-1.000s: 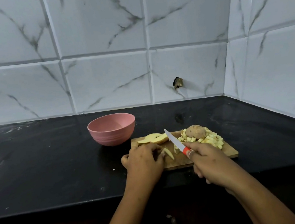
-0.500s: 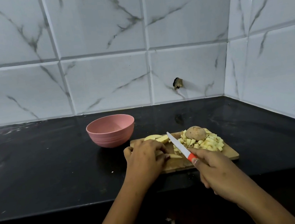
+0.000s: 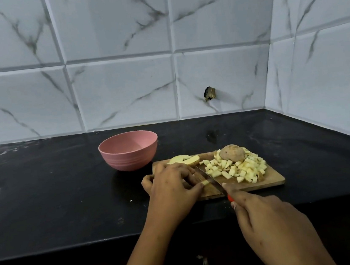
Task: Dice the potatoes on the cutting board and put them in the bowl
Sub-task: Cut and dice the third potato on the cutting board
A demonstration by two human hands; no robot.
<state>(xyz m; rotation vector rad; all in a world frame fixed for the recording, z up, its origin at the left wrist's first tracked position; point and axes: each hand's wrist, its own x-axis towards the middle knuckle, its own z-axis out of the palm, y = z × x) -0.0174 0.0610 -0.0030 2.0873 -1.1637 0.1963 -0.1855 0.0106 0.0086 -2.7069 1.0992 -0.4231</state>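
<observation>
Our left hand [image 3: 171, 185] lies on the near left part of the cutting board [image 3: 272, 179]. Its fingers curl down over a pale potato strip [image 3: 205, 182] and pin it to the wood. Only the end of the strip shows past the fingertips. Our right hand [image 3: 268, 220] grips the knife [image 3: 208, 176] by its red handle, with one finger reaching forward onto the base of the blade. The slim blade slants away from us, low over the board, right beside the left fingertips and against the strip.

Just right of the blade lies the diced potato [image 3: 240, 168], a loose heap of small pale yellow cubes with sharp cut faces. On the far side of the heap sits a brown-skinned potato [image 3: 232, 153], rounded and dull. Beyond our left hand, at the board's far left corner, lie two potato slices [image 3: 186, 159], long and curved, cream on the cut face.

The board is a thin rectangle of light brown wood with rounded corners. The bowl [image 3: 128, 157] stands on the counter [image 3: 44, 192] near that far left corner. It is pink, round and matt, with fine ridges low on its wall. The counter is black, smooth and faintly smeared. Behind it rise glossy white tiles [image 3: 120, 90] veined with grey.
</observation>
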